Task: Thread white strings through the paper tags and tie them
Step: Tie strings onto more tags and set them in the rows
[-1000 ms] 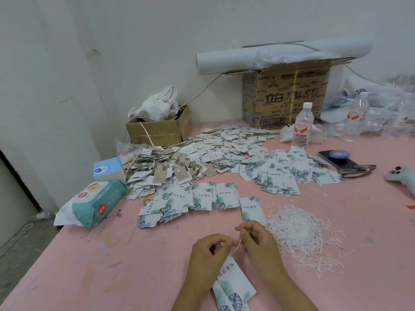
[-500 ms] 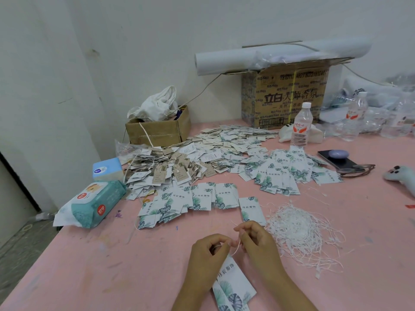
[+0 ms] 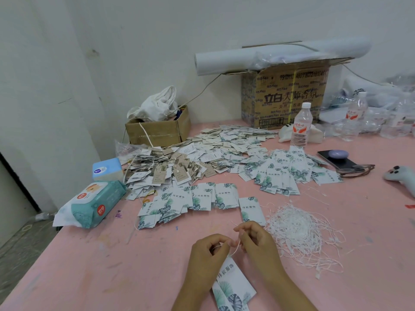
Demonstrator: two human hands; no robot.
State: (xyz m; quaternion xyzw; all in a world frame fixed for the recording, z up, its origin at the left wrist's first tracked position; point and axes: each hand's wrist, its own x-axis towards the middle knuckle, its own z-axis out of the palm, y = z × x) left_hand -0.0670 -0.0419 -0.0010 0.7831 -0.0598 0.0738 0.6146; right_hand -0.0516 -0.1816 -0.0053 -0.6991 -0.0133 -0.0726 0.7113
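In the head view, bottom centre, the left hand [image 3: 207,252] and right hand [image 3: 256,242] meet, both pinching a white string [image 3: 235,249] above a leaf-printed paper tag [image 3: 233,286] hanging from it, probably mid-knot. The loose string pile [image 3: 298,232] lies just right, within reach. The pink table [image 3: 112,265] is bare at lower left, giving elbow room.

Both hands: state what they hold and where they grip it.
The left hand and right hand pinch a white string between their fingertips; a leaf-print paper tag hangs from it below. The exact grip points are too small to tell.
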